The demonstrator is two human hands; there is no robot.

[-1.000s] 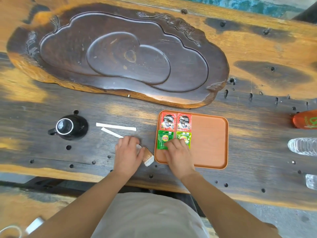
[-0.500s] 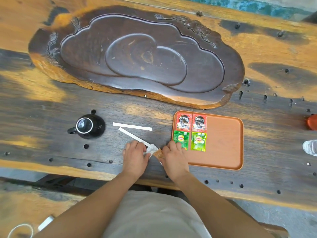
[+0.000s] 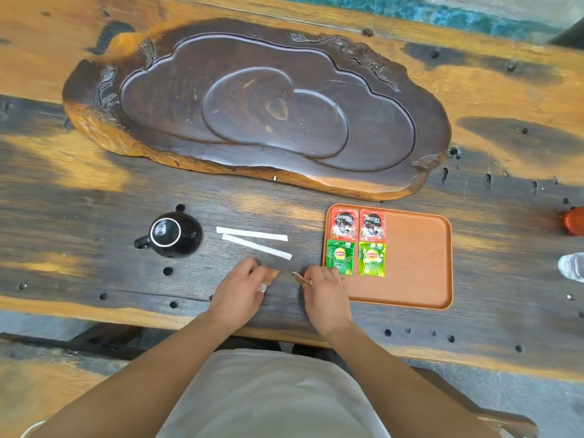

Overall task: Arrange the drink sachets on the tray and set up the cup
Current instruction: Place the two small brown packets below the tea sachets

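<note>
An orange tray (image 3: 417,248) lies on the wooden table, right of my hands. In its left part sit two red coffee sachets (image 3: 343,223) (image 3: 372,225) above two green tea sachets (image 3: 339,257) (image 3: 372,258). Two white stick sachets (image 3: 252,233) (image 3: 256,246) rest on the table between the tray and a black cup (image 3: 170,233), which stands upside down. My left hand (image 3: 240,287) pinches a small brown sachet (image 3: 272,276). My right hand (image 3: 325,292) pinches another small brown sachet (image 3: 301,279) just left of the tray's near corner.
A large carved dark wooden tea board (image 3: 252,109) fills the table behind the tray. At the right edge are an orange object (image 3: 573,221) and part of a clear plastic bottle (image 3: 572,267). The table's front edge runs just below my wrists.
My right hand left the green sachets on the tray and came to the brown sachets by my left hand. Both hands then drew apart, each holding one brown sachet.
</note>
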